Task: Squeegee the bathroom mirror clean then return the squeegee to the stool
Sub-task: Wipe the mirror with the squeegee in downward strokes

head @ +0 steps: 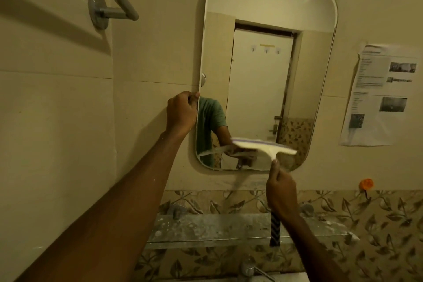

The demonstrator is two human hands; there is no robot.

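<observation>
Low on mirror (263, 75): squeegee (265, 147) tilted, blade near bottom edge, handle gripped by right hand (280, 192), fingers curled shut. Left hand (180, 112) pinched mirror's left rim (probably steadying). Stool unseen.

- 2 bare forearms, no sleeves or wristwear showing.
- left hand (182, 111) at 9 o'clock, flecked with pale specks.
- right hand (281, 192) at 5 o'clock.
- Mirrored torso wears a green short-sleeved T-shirt (209, 119).
</observation>
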